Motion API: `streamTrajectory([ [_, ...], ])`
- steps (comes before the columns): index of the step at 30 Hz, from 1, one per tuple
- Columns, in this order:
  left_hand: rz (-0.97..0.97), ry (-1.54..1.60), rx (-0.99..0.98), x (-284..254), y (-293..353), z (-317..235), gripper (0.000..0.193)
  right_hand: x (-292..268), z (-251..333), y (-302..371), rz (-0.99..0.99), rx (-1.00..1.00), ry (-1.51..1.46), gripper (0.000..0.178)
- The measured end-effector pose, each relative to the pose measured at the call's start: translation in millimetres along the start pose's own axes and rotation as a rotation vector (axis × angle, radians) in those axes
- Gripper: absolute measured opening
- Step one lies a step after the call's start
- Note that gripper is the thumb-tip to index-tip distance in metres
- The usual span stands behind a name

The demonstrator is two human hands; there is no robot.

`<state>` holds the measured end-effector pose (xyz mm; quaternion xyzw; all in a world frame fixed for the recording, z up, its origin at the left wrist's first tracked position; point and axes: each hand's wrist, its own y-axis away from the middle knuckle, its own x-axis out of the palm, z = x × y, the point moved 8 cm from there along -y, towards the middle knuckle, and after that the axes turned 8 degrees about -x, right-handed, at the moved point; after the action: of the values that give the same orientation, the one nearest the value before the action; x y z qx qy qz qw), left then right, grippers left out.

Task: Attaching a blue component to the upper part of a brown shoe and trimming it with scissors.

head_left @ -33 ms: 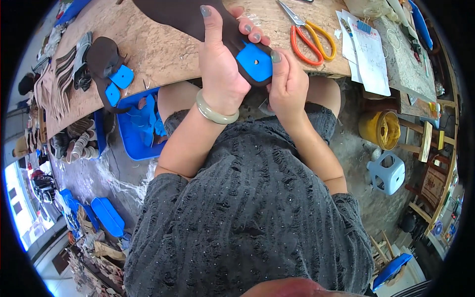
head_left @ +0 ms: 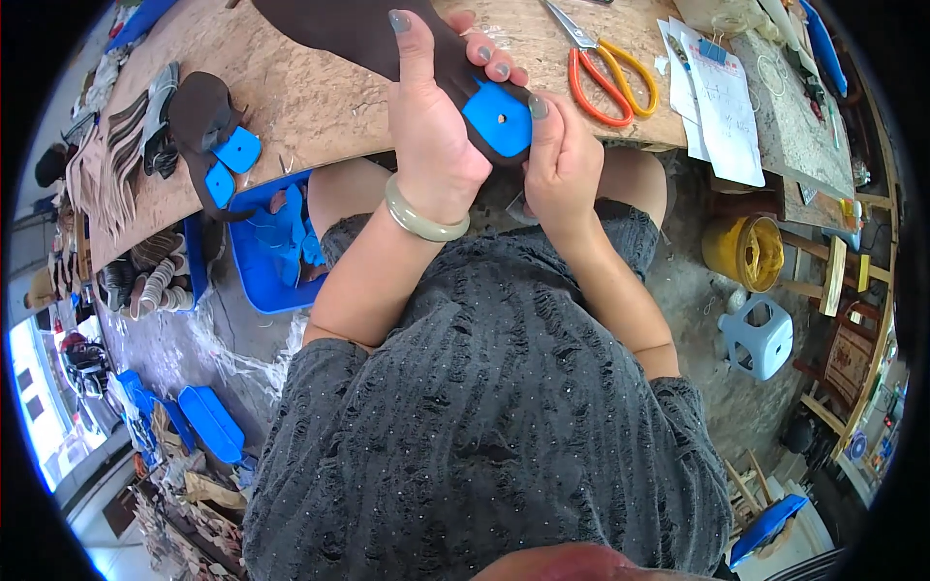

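Note:
A dark brown, sole-shaped sheet (head_left: 339,29) is held up over the near edge of the workbench. On its narrower end lies a blue patch (head_left: 487,108) with rounded corners and a small hole in it. My left hand (head_left: 431,145) is wrapped round the sheet, thumb raised, fingertips showing past its far edge. With thumb and bent fingers, my right hand (head_left: 565,169) pinches the sheet's right edge beside the patch. Farther left on the bench rests a similar brown piece (head_left: 199,107) with two blue patches.
Scissors (head_left: 607,77) with red and yellow handles lie right of my hands, near written papers (head_left: 722,121). Left are stacked beige strips (head_left: 107,165). Below the bench stand a blue bin (head_left: 262,295) of blue scraps, a yellow bucket (head_left: 727,247) and a light blue stool (head_left: 760,339).
My right thumb has shifted very slightly up along the edge of the patch. The left hand and the brown sheet are almost unmoved.

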<state>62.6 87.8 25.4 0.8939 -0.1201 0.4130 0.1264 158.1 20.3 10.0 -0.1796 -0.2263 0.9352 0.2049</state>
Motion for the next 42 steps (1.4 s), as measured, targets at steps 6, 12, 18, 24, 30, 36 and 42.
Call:
streamTrajectory([
  [6, -0.053, 0.195, -0.144, -6, -7, 2, 0.051, 20, -21, 8, 0.232, 0.482, -0.813, 0.043],
  [12, -0.037, 0.110, -0.179, -5, -8, 6, 0.058, 17, -11, 1, 0.328, 0.374, -0.441, 0.039],
  [18, -0.015, 0.086, -0.233, -3, -7, 11, 0.064, -3, -7, -5, 0.121, 0.003, -0.091, 0.035],
  [24, -0.050, -0.145, -0.297, -3, -1, 12, 0.073, 13, -20, -4, 0.385, 0.357, -0.353, 0.042],
  [30, -0.001, -0.024, -0.326, -11, -5, 16, 0.073, 23, -26, 6, 0.393, 0.468, -0.513, 0.044],
  [36, 0.082, 0.192, -0.355, 0, -2, 13, 0.065, 29, -21, 24, 0.467, 0.455, -0.899, 0.042],
  [42, 0.221, 0.255, -0.351, 0, 0, 18, 0.064, 30, -13, 31, 0.252, 0.448, -0.596, 0.033],
])
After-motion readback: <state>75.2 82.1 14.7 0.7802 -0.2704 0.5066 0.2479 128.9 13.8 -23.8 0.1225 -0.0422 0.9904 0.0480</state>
